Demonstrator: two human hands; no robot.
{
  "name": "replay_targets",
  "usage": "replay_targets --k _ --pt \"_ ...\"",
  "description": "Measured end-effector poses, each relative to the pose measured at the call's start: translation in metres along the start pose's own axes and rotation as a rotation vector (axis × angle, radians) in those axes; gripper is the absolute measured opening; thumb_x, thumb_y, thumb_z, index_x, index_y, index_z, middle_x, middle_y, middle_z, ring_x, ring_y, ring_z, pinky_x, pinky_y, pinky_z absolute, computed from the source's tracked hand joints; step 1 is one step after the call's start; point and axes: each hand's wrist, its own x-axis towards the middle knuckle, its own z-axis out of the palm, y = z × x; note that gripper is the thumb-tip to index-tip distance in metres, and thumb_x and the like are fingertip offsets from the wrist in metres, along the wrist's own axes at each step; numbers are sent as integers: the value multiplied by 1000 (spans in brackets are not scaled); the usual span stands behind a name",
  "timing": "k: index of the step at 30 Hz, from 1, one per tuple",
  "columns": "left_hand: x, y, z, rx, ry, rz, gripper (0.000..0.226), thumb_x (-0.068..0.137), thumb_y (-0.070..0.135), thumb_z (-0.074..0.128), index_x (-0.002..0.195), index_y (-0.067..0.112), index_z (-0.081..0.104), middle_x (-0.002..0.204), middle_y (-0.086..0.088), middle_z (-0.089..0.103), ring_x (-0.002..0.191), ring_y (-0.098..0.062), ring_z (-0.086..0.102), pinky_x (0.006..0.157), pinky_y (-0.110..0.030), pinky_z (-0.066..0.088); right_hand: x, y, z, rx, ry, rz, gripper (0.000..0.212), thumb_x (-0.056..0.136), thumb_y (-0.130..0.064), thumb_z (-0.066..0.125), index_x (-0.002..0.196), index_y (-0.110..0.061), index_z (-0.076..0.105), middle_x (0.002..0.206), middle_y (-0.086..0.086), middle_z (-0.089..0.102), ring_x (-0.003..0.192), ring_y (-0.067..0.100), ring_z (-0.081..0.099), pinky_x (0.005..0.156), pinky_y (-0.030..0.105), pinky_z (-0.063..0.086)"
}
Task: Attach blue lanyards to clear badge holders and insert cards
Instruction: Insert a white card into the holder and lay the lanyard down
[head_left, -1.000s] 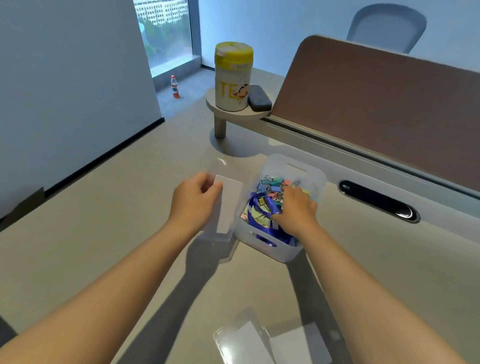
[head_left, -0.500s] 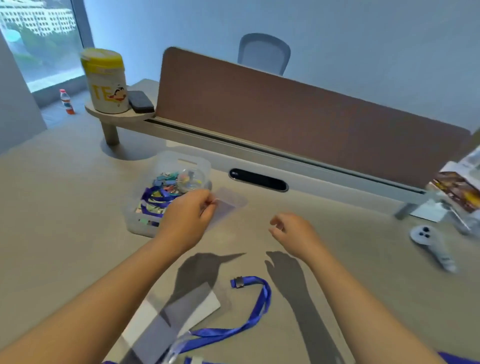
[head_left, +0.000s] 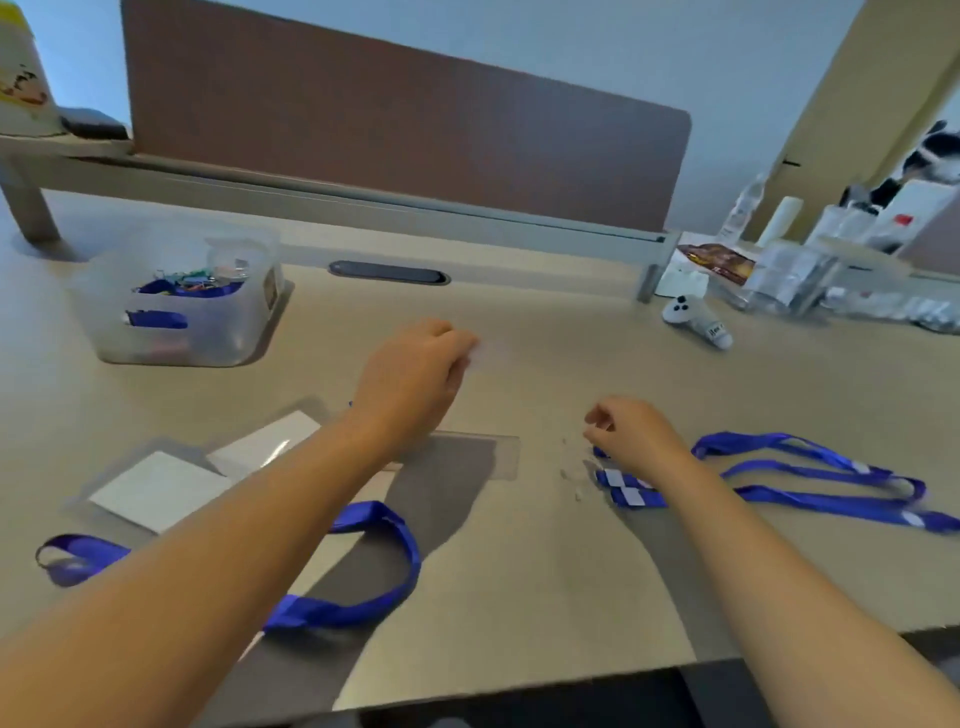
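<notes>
Both forearms reach out from the near edge over the beige desk. The left hand is raised mid-desk, back of the hand toward the camera, fingers curled forward with the tips pinched together; a faint blurred smear shows at the fingertips, and whether they hold a clear badge holder there cannot be told. The right hand sits lower and to the right, loosely curled with thumb and forefinger near each other, just above the ends of a bundle of blue lanyards that spreads to the right on the desk; it does not clearly have hold of anything.

A clear badge holder lies flat between the two hands, partly under the left wrist. To the near left, two more holders with white cards lie side by side, and another blue lanyard loops beneath the left forearm. At far left stands a translucent bin with blue lanyards and small coloured clips inside. A white controller rests at far right near the brown divider panel.
</notes>
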Motion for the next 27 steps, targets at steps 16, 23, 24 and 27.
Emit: replay_targets --k 16,23,24,27 --pt "-10 28 40 120 -126 -43 31 94 14 36 120 11 51 118 -13 61 104 -33 55 85 -42 47 4 34 25 -100 -8 7 38 85 -13 51 48 -14 42 59 3 43 73 27 49 56 30 34" --pt "3 25 49 64 -4 -108 28 93 10 36 114 9 54 115 -12 63 94 -29 57 74 -35 45 19 35 16 91 154 -73 12 90 -14 51 92 -4 59 98 14 62 83 24 54 75 35 43" --pt "5 25 48 70 37 -122 25 93 11 37 110 7 55 109 -14 65 85 -27 56 67 -33 43 20 32 12 139 218 -92 12 91 -14 50 91 -4 56 95 15 61 80 23 51 71 33 40" --pt "10 26 42 68 119 -151 20 92 13 42 100 2 57 95 -18 66 73 -26 54 59 -34 45 29 21 -6 232 427 -185 18 92 -12 49 96 4 55 92 21 64 79 33 54 66 30 32"
